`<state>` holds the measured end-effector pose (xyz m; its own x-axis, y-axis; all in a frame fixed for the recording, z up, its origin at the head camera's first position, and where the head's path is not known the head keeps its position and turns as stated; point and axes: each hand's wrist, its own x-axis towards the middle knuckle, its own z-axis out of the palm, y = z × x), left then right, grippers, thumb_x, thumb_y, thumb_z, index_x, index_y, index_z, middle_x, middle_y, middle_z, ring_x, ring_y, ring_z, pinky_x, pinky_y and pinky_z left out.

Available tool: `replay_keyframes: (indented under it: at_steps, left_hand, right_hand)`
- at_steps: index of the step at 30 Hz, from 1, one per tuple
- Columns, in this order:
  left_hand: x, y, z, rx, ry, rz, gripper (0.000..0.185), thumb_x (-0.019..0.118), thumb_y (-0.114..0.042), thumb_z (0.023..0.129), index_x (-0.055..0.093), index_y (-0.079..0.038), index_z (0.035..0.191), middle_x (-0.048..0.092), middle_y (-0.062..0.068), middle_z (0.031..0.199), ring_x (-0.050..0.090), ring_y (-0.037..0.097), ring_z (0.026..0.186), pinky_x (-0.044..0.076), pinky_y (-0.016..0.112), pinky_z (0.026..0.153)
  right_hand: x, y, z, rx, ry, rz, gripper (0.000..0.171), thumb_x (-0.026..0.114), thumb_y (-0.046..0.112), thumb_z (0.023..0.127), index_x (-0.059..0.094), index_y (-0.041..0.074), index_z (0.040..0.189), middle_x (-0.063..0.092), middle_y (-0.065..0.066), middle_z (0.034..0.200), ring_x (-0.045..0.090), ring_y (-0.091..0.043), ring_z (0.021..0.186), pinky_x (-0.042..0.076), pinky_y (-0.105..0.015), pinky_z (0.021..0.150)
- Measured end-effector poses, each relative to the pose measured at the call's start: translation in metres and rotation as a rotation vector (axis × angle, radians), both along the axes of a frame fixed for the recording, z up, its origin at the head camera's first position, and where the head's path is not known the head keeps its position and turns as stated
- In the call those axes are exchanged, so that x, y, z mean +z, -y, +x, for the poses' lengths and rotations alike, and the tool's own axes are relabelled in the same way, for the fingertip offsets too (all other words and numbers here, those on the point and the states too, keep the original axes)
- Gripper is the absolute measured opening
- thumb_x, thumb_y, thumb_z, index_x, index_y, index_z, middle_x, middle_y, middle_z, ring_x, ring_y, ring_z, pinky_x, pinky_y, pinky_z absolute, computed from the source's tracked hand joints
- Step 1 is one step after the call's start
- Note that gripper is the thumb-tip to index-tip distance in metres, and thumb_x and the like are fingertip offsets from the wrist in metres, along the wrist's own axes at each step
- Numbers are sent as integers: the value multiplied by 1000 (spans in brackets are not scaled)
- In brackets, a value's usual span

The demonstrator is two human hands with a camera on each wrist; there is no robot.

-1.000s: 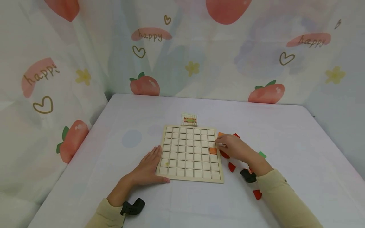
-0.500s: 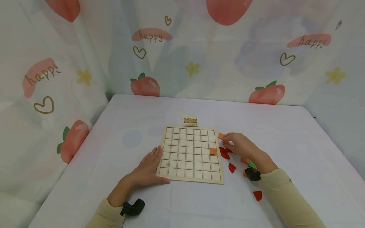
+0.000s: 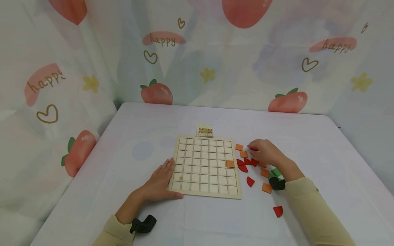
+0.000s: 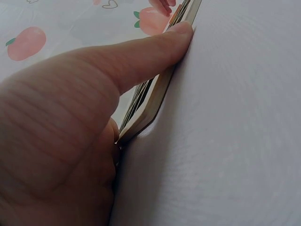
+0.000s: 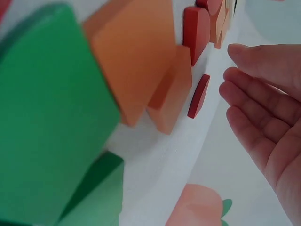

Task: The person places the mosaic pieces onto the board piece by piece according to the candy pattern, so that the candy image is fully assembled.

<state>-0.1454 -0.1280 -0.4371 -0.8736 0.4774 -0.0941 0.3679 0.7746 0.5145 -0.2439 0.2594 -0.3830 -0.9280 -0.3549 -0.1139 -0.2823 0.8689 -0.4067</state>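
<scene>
White table, strawberry-print curtains

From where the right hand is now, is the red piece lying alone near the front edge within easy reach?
Probably yes. The right hand is open among the loose pieces, holding nothing, and the lone red piece lies on bare table beside that forearm with nothing between them.
</scene>
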Motion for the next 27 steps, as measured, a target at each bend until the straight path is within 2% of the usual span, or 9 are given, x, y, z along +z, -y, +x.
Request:
replay_keyframes:
  at_steps: [11, 18, 27]
  left_hand:
    - [-1, 0, 0, -2, -12, -3, 117, 62, -67, 71, 2, 1, 145, -2, 11, 152, -5, 20, 138, 5, 40, 108]
    - [-1, 1, 1, -2, -12, -3, 118, 62, -67, 70, 2, 0, 145, -2, 11, 152, -4, 20, 138, 5, 40, 108]
    - [0, 1, 0, -1, -9, -1, 117, 62, -67, 70, 2, 0, 146, -2, 11, 152, -5, 19, 138, 5, 40, 108]
  right_hand:
    - [-5, -8, -11, -24, -40, 19, 27, 64, 0, 84, 63, -5, 110, 62, -19, 106, 52, -35, 103, 42, -49, 88]
    - [-2, -5, -14, -26, 4, 71, 26, 63, 0, 84, 62, -9, 109, 62, -20, 101, 54, -33, 93, 45, -47, 85]
    - [0, -3, -16, -30, 21, 123, 27, 62, -3, 83, 61, -11, 109, 61, -23, 101, 54, -35, 92, 43, -49, 86]
